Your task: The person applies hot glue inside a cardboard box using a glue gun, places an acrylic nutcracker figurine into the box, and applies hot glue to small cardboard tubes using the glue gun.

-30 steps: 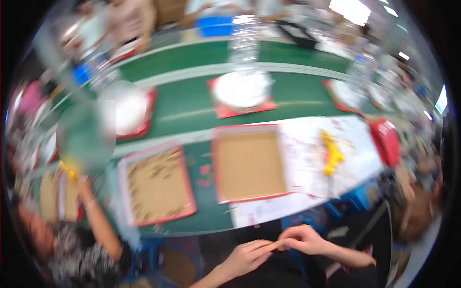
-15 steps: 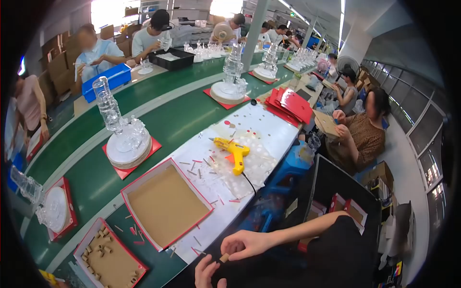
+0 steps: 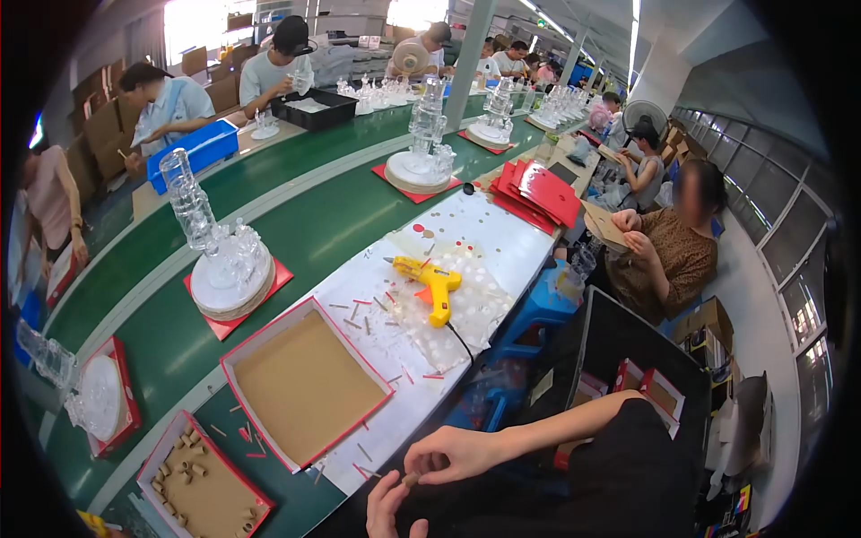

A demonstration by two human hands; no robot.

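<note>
Near the bottom centre, my right hand (image 3: 453,455) pinches a small brown cardboard tube (image 3: 411,481) between thumb and fingers. My left hand (image 3: 388,511) is just below and left of it, fingers apart, its fingertips close to the tube. Up and left of my hands lies an empty-bottomed red-edged box lid (image 3: 309,386) with a brown inside. A second red-edged box (image 3: 211,489) at the lower left holds several short cardboard tubes. A yellow glue gun (image 3: 435,285) rests on a white sheet (image 3: 359,278) among scattered strips.
Clear glass-like pieces on round white bases (image 3: 231,278) stand on red squares along the green conveyor (image 3: 296,229). Red folders (image 3: 547,195) are stacked at the table's far end. A black crate (image 3: 619,359) is on the right. A seated person (image 3: 673,255) holds cardboard beyond it.
My right hand has shifted slightly left with the tube, and the left hand remains beside it. The view swung right from the first frame, then settled.
</note>
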